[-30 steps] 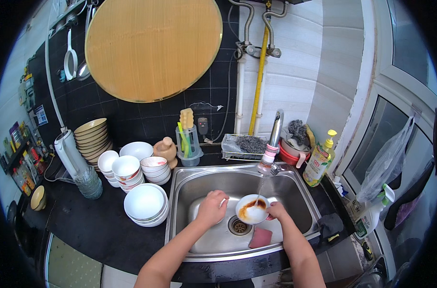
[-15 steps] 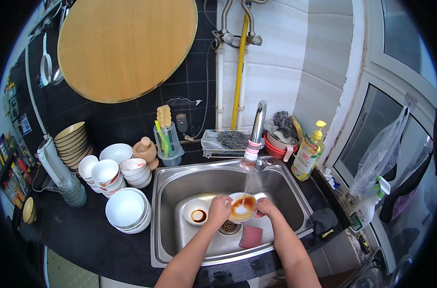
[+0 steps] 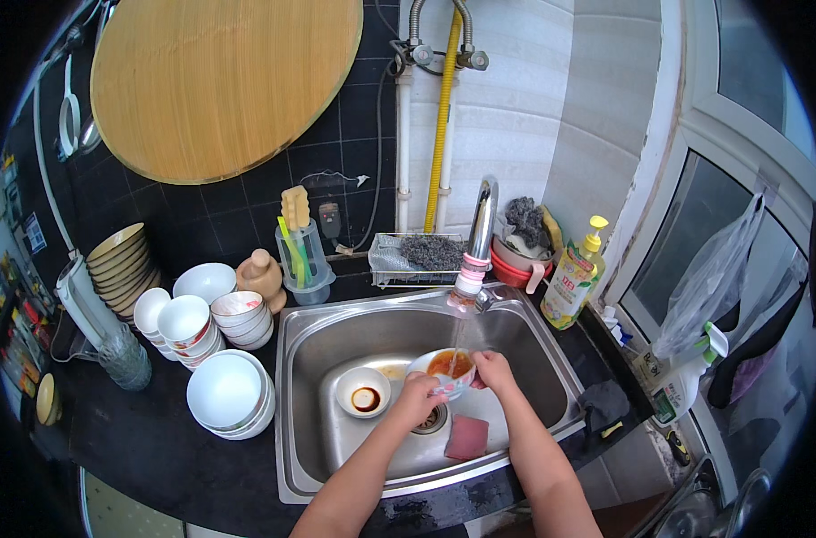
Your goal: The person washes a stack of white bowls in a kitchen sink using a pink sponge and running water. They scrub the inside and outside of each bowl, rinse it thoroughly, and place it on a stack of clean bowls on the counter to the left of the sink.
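Note:
Between my two hands is a white bowl [image 3: 447,362] with reddish-brown liquid inside, tilted beneath the running faucet [image 3: 478,238]. My left hand [image 3: 416,398] grips its left side, and my right hand [image 3: 493,369] grips its right rim. Water falls into the bowl. To its left, a second white bowl [image 3: 344,391] with dark brown liquid rests on the bottom of the steel sink [image 3: 314,455]. A pink sponge [image 3: 467,438] lies near the front of the sink. The drain [image 3: 430,420] is partly hidden behind my left hand and the held bowl.
Stacked white bowls [image 3: 226,391] stand on the black counter left of the sink, with brown bowls [image 3: 121,269] behind. A wire rack [image 3: 417,258] and a yellow soap bottle [image 3: 573,278] stand behind and right. A dark cloth [image 3: 604,405] lies by the right edge.
The held bowl has tipped, so its patterned outside now shows, and the liquid has shifted to the right inside it. Both hands have turned with it. The view has moved slightly.

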Tool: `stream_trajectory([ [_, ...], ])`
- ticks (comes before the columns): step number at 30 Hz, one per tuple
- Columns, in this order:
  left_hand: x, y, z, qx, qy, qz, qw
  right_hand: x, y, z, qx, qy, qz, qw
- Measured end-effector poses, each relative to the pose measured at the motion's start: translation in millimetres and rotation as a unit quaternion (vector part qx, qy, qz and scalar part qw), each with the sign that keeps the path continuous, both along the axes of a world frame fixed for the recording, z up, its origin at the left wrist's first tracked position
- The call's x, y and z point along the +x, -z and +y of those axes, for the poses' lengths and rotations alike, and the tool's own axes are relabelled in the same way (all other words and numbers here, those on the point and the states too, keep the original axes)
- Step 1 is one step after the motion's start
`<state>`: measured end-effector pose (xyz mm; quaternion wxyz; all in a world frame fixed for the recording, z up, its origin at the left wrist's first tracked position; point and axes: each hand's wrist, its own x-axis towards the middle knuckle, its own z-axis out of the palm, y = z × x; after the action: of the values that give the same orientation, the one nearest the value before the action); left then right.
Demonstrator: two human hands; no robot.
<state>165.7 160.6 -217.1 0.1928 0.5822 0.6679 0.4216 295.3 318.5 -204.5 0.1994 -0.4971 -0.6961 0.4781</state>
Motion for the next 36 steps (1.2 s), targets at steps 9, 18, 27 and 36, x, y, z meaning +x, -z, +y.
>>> stream_trajectory([
  [9,-2,2,5,-0.034,-0.049,-0.405,0.912,-28,-22,-53,0.516,-0.092,0.063,0.849],
  [18,4,7,8,-0.011,-0.004,-0.434,0.901,-29,8,-20,0.083,-0.066,0.193,0.975],
  [27,-1,-10,-1,-0.042,0.018,-0.408,0.912,-31,10,-6,-0.081,-0.054,0.268,0.958],
  [36,-4,-18,-4,0.034,0.053,-0.67,0.739,-25,-15,-22,-0.223,-0.012,0.337,0.915],
])
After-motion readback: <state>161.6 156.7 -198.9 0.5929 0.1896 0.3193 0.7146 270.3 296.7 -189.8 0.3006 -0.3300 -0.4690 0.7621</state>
